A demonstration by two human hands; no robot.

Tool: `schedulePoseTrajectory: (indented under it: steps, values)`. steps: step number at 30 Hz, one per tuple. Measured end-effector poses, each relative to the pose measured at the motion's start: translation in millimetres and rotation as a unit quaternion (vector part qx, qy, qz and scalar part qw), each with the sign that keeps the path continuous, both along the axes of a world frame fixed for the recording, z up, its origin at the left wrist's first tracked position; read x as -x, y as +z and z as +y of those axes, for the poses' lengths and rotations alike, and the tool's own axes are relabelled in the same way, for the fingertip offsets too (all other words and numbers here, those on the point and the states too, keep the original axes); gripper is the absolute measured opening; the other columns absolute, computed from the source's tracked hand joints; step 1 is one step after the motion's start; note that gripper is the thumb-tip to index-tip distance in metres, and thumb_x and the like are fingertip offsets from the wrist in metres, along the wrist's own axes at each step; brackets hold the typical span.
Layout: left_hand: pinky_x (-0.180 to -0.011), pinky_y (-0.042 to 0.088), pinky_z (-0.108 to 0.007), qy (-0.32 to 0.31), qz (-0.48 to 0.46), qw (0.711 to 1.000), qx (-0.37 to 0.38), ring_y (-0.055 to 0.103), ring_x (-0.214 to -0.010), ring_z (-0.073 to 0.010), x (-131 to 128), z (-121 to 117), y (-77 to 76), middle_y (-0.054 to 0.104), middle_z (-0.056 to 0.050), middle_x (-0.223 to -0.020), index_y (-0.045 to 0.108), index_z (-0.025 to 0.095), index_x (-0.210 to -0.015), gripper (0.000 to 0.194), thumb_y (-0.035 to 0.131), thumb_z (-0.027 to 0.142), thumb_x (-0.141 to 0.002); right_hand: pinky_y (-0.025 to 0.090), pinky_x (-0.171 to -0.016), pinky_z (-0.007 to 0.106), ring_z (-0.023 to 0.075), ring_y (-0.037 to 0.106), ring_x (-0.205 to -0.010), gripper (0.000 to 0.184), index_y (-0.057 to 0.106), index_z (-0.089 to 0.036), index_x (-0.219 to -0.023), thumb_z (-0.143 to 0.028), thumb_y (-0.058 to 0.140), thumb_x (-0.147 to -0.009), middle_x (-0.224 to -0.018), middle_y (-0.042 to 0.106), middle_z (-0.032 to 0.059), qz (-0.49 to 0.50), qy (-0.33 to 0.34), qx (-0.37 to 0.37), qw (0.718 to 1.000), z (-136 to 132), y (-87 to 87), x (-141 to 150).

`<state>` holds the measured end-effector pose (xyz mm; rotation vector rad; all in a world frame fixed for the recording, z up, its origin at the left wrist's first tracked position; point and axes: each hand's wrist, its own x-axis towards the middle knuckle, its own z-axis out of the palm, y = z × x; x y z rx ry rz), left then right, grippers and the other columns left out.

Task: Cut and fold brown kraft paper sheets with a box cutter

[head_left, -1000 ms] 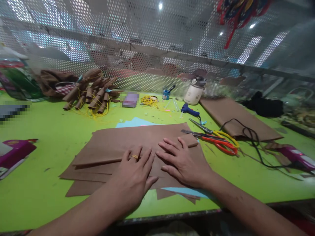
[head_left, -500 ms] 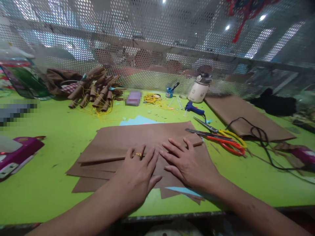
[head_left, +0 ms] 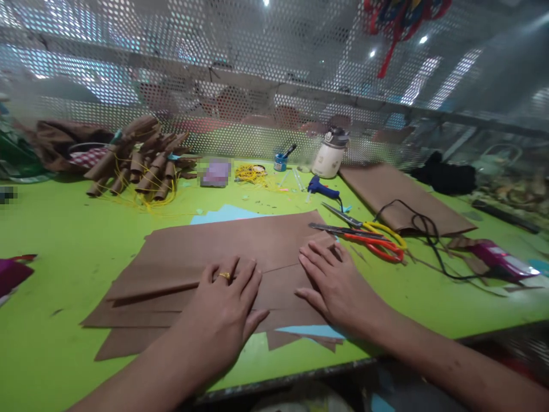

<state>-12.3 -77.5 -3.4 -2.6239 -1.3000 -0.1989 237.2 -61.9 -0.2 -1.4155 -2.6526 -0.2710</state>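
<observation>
A folded sheet of brown paper [head_left: 240, 237] lies on top of several more brown sheets on the green table. My left hand [head_left: 229, 303], with a ring on one finger, presses on its folded edge, fingers spread. Toward the paper's right end, my right hand [head_left: 332, 280] rests on the fold, its thumb apart from the fingers. Light blue paper [head_left: 225, 213] peeks out behind the stack and at its front. Beside the right hand lie red-handled scissors [head_left: 377, 247] and yellow-handled scissors [head_left: 388, 232].
A blue glue gun [head_left: 323, 187] with a black cord lies behind the scissors. Rolled brown paper tubes [head_left: 152, 171] with yellow string are piled at the back left. A white bottle [head_left: 329, 154] stands near the mesh panel. Folded brown paper [head_left: 398, 194] lies at the right.
My right hand has slid along the fold toward the right end of the paper, away from my left hand. The left hand stays on the fold. The view has shifted to the right.
</observation>
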Motion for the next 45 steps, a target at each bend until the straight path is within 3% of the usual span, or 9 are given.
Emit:
schedulePoseTrajectory:
  steps: [5, 14, 23, 27, 30, 33, 37, 45]
  values:
    - [-0.092, 0.040, -0.057, -0.013, 0.016, 0.999, -0.025, 0.049, -0.122, -0.0408, 2.1, 2.3, -2.9, 0.053, -0.015, -0.140, 0.057, 0.015, -0.132, 0.046, 0.049, 0.040, -0.094, 0.028, -0.107, 0.056, 0.0313, 0.040, -0.135, 0.060, 0.054, -0.012, -0.134, -0.054, 0.033, -0.098, -0.143, 0.050, 0.0145, 0.006, -0.074, -0.002, 0.997, -2.8, -3.5, -22.4]
    - [-0.090, 0.040, -0.055, -0.028, 0.014, 0.998, -0.056, 0.052, -0.120, -0.0405, 5.9, 5.7, -4.7, 0.054, -0.015, -0.139, 0.059, 0.016, -0.130, 0.048, 0.043, 0.045, -0.096, 0.035, -0.106, 0.053, 0.0327, 0.041, -0.134, 0.058, 0.055, -0.009, -0.133, -0.051, 0.038, -0.097, -0.142, 0.052, 0.0160, 0.046, -0.140, -0.002, 0.989, -3.9, -12.0, -40.4]
    - [-0.092, 0.039, -0.055, -0.037, 0.011, 0.997, -0.062, 0.052, -0.121, -0.0393, 6.0, 7.1, -6.2, 0.055, -0.015, -0.138, 0.059, 0.016, -0.130, 0.047, 0.043, 0.043, -0.096, 0.037, -0.105, 0.056, 0.0356, 0.041, -0.132, 0.055, 0.058, -0.004, -0.126, -0.048, 0.044, -0.095, -0.137, 0.054, 0.0209, 0.065, -0.142, -0.040, 0.987, -2.4, -15.2, -43.5]
    - [-0.093, 0.039, -0.056, -0.032, 0.018, 0.998, -0.046, 0.050, -0.122, -0.0399, 4.2, 4.3, -2.7, 0.054, -0.017, -0.139, 0.057, 0.014, -0.132, 0.047, 0.045, 0.041, -0.096, 0.034, -0.108, 0.054, 0.0332, 0.035, -0.137, 0.045, 0.058, -0.010, -0.125, -0.040, 0.049, -0.094, -0.144, 0.047, 0.0191, 0.100, -0.082, -0.087, 0.988, -3.1, 3.3, -34.8]
    - [-0.095, 0.039, -0.056, -0.016, 0.023, 0.999, -0.023, 0.048, -0.124, -0.0392, 1.4, 1.3, 1.2, 0.053, -0.016, -0.140, 0.057, 0.014, -0.131, 0.045, 0.043, 0.039, -0.097, 0.031, -0.112, 0.051, 0.0284, 0.030, -0.141, 0.047, 0.050, -0.015, -0.137, -0.037, 0.046, -0.096, -0.149, 0.043, 0.0125, 0.080, 0.039, -0.017, 0.996, -2.6, 18.6, -13.5]
    - [-0.097, 0.038, -0.056, 0.004, 0.016, 1.000, 0.007, 0.046, -0.127, -0.0374, -1.1, -2.1, 4.9, 0.051, -0.016, -0.141, 0.053, 0.015, -0.135, 0.047, 0.040, 0.042, -0.098, 0.030, -0.112, 0.053, 0.0272, 0.030, -0.142, 0.054, 0.043, -0.021, -0.144, -0.047, 0.043, -0.097, -0.150, 0.043, 0.0082, 0.057, 0.115, 0.057, 0.990, 0.1, 19.2, 10.0]
    - [-0.099, 0.038, -0.056, 0.008, 0.009, 0.999, 0.035, 0.044, -0.129, -0.0375, -2.1, -6.5, 8.9, 0.048, -0.017, -0.143, 0.047, 0.015, -0.140, 0.054, 0.036, 0.047, -0.098, 0.031, -0.110, 0.056, 0.0277, 0.031, -0.142, 0.059, 0.038, -0.023, -0.147, -0.055, 0.035, -0.097, -0.151, 0.042, 0.0063, 0.045, 0.111, 0.087, 0.989, 1.4, 3.4, 23.2]
    - [-0.107, 0.034, -0.054, 0.000, 0.005, 0.999, 0.046, 0.040, -0.135, -0.0384, 15.9, -17.4, 10.7, 0.045, -0.021, -0.145, 0.049, 0.007, -0.137, 0.062, 0.037, 0.053, -0.097, 0.032, -0.109, 0.056, 0.0277, 0.032, -0.141, 0.054, 0.041, -0.027, -0.145, -0.051, 0.040, -0.097, -0.152, 0.040, 0.0027, 0.038, 0.114, 0.055, 0.991, -0.7, -13.6, 14.4]
